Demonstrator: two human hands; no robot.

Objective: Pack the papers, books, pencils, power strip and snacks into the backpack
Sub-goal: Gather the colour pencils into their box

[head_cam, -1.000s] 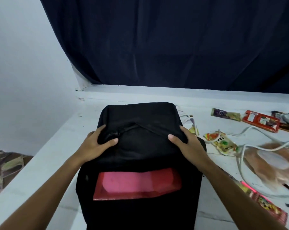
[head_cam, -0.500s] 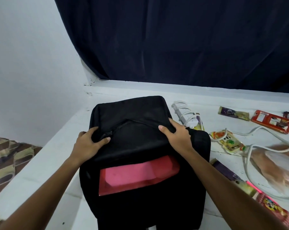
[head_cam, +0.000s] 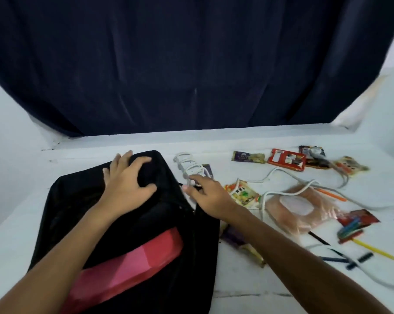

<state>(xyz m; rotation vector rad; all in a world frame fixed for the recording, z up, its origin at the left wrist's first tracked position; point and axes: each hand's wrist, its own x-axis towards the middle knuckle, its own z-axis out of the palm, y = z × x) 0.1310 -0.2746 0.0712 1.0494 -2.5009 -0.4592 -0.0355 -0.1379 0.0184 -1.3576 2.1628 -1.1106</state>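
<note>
On the white surface (head_cam: 236, 279) the black backpack (head_cam: 128, 223) lay flat in front of me, with a pink and red flat thing (head_cam: 132, 264) poking out of its front pocket. My left hand (head_cam: 125, 184) pressed down on the top of the bag, thumb and fingers spread and bent over the cloth, holding nothing. My right hand (head_cam: 210, 197) was at the bag's right edge, with its fingertips (head_cam: 188, 188) at the zipper line and close by the power strip (head_cam: 188, 166). I could not tell if that grip had pinched a zipper pull or only touched there; the picture was too blurry.

The power strip, its white cord (head_cam: 288, 175), the snack packs (head_cam: 242, 191) and the pencils (head_cam: 372, 248) were all on the surface to the right of the bag, not yet packed.

I thought the step was opening the main part of the bag. To do it well, I would keep the left hand pressing so the bag could not slide. I would pull the zipper slowly along its line, and watch that the cord did not get caught in it.
</note>
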